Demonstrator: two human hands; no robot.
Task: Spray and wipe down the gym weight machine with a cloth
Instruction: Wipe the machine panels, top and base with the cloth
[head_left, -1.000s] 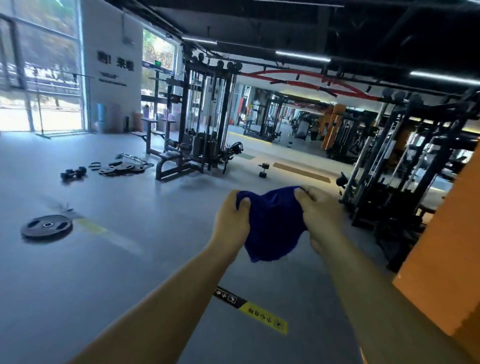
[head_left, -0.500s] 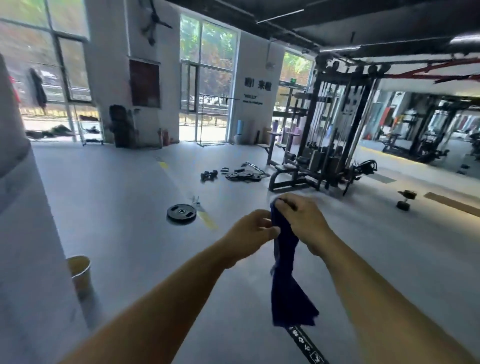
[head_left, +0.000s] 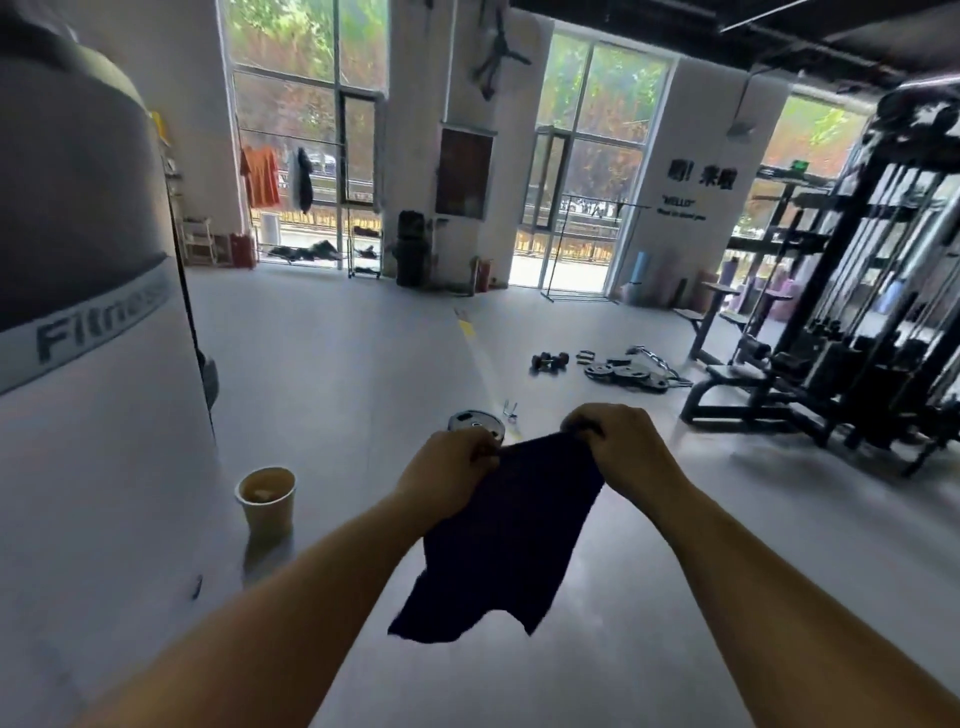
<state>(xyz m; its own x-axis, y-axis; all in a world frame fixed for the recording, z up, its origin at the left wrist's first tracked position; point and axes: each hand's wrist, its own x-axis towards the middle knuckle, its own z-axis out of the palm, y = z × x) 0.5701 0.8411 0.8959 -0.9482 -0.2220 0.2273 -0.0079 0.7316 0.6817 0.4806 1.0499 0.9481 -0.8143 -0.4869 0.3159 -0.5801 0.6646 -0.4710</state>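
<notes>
A dark blue cloth (head_left: 504, 540) hangs spread out in front of me, held by its top edge. My left hand (head_left: 449, 470) pinches the left corner and my right hand (head_left: 623, 449) pinches the right corner. A black multi-station weight machine (head_left: 852, 322) stands on the floor at the far right, well beyond my hands. No spray bottle is in view.
A large grey and white bag or column marked "Fitness" (head_left: 88, 312) fills the left. A paper cup (head_left: 266, 500) stands on the floor beside it. A weight plate (head_left: 475, 422) lies behind my hands; a dumbbell (head_left: 550, 360) and more plates (head_left: 626, 371) lie near the machine.
The view has swung left, so the weight machine slid to the right edge. My hands moved apart and opened the bunched, hanging cloth into a spread sheet.
</notes>
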